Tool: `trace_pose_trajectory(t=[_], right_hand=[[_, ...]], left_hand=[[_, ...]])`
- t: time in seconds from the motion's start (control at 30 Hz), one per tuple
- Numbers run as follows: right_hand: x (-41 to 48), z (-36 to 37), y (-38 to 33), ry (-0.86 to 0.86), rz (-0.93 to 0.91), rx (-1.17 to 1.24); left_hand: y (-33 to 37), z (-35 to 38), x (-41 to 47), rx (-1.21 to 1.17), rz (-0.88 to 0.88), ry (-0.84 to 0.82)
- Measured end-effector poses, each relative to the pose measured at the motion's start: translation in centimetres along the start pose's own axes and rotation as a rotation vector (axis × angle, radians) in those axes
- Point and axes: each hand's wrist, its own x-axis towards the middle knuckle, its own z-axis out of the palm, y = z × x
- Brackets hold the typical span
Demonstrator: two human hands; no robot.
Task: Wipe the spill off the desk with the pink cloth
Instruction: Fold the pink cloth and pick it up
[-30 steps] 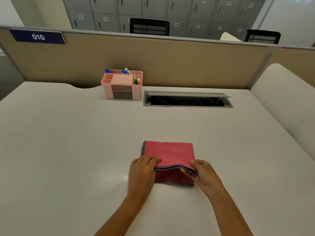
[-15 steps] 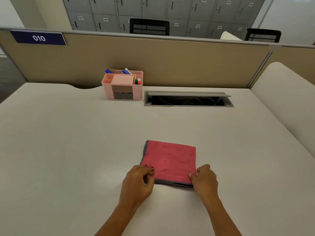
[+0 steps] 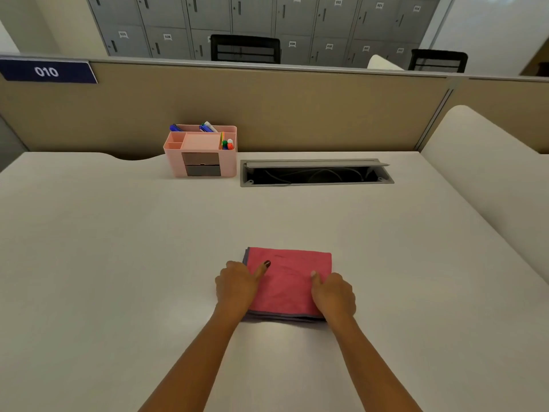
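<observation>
The pink cloth, folded into a rectangle with a grey underside edge, lies flat on the white desk in front of me. My left hand grips its left side, thumb lying on top. My right hand grips its right side, thumb on the pink surface too. Both sets of fingers curl around the cloth's edges. I see no spill on the desk; only a faint sheen shows near the cloth's front edge.
A pink desk organiser with pens stands at the back of the desk. Next to it on the right is an open cable tray. A tan partition closes the far edge. A second white desk adjoins on the right.
The cloth's near flap, lifted a second ago, now lies flat. Both hands have moved from its front edge up along its sides, thumbs now on top.
</observation>
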Motion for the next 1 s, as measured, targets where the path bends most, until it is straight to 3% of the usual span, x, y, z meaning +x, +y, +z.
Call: trace_pose_trajectory(t=[0.1, 0.3, 0.5, 0.6, 0.8, 0.9, 1.0], right_hand=[[0.2, -0.2, -0.1, 0.004, -0.059, 0.091], [0.8, -2.0, 0.7, -0.075, -0.178, 0.358], [3.3, -5.6, 1.8, -0.14, -0.302, 0.569], [4.3, -9.2, 1.7, -0.267, -0.353, 0.766], [6.5, -16.5, 0.5, -0.361, -0.404, 0.928], [7.9, -19.3, 0.3, -0.367, -0.402, 1.0], [10.0, -21.7, 1.0, -0.358, -0.382, 1.045]], left_hand=[[0.1, 0.0, 1.1, 0.014, 0.035, -0.079], [1.1, -0.5, 1.0, -0.358, 0.088, -0.154], [4.1, 0.6, 1.7, -0.531, 0.164, -0.145], [6.0, 1.6, 2.2, -0.855, 0.17, -0.289], [12.3, 4.6, 2.7, -1.489, -0.09, -0.684], [16.0, 6.3, 3.0, -1.626, -0.111, -0.931], [19.9, 7.7, 3.0, -1.698, -0.082, -1.07]])
